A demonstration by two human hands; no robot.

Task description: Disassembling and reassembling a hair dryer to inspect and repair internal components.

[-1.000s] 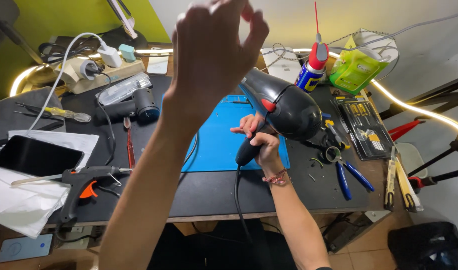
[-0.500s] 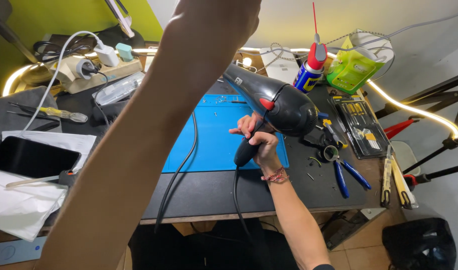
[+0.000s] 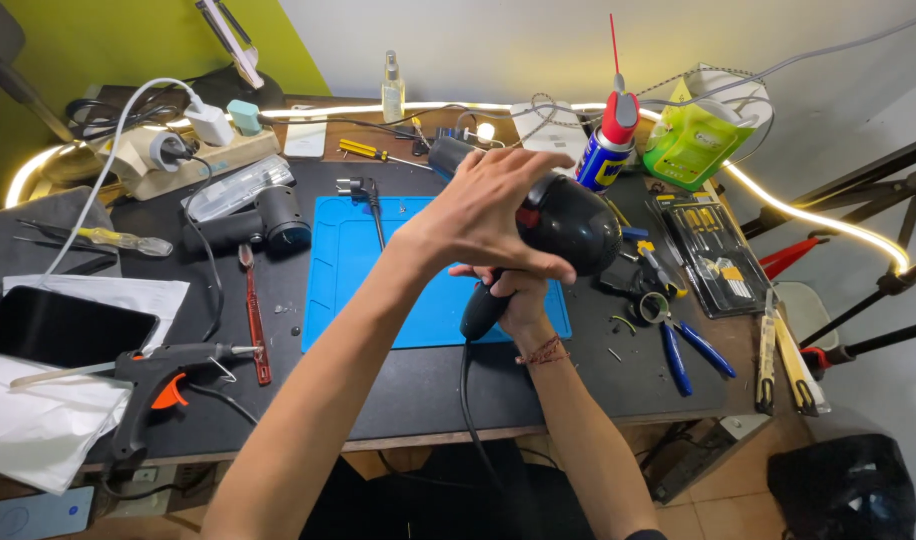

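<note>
A black hair dryer [image 3: 578,225] is held up over the blue work mat [image 3: 378,270] in the middle of the dark table [image 3: 398,390]. My right hand [image 3: 513,290], a bead bracelet on its wrist, grips the dryer's handle from below. The black cord [image 3: 466,400] hangs down from the handle over the table's front edge. My left hand [image 3: 488,210] reaches in from the lower left and lies over the rear of the dryer's body, fingers wrapped across it. The nozzle end points away toward the back of the table.
A black glue gun [image 3: 153,385], a dark tablet [image 3: 58,325] on white paper and a red tool [image 3: 253,320] lie at left. Another black dryer-like body [image 3: 253,225] and a power strip [image 3: 178,150] sit behind them. A spray can [image 3: 608,145], green bottle [image 3: 693,135], tool set [image 3: 713,255] and blue pliers [image 3: 678,345] are at right.
My left hand, raised close to the camera before, has come down and settled on the dryer's body. The dryer has turned slightly in my right hand.
</note>
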